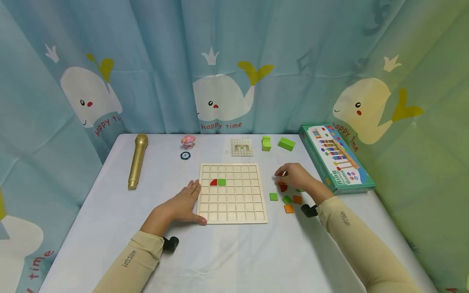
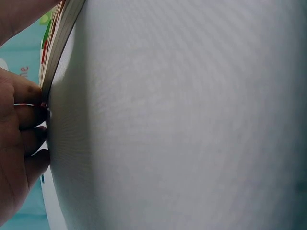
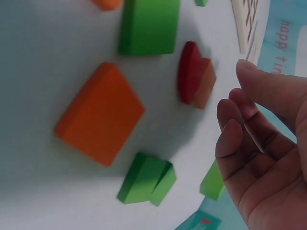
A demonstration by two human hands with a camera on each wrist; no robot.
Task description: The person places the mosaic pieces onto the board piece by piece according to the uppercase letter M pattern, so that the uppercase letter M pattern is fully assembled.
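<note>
A pale wooden grid board (image 1: 232,207) lies on the table; a red quarter-round tile (image 1: 214,182) and a green square tile (image 1: 222,182) sit side by side in its cells. My left hand (image 1: 183,206) rests along the board's left edge, fingers extended and thumb at the near corner. To the right of the board, my right hand (image 1: 296,176) hovers over loose tiles, its fingers loosely bent, with nothing seen between thumb and fingers. Nearest below it are a red tile (image 3: 188,72) and an orange tile (image 3: 206,85) touching it. Closer to the wrist camera lies an orange square tile (image 3: 100,115).
Other loose tiles include a green one (image 1: 273,196) and an orange one (image 1: 289,208). Behind the board are a pattern card (image 1: 242,147), green blocks (image 1: 286,143), a pink figurine (image 1: 188,141) and a round disc (image 1: 185,155). A gold microphone (image 1: 137,162) lies left, a game box (image 1: 337,158) right.
</note>
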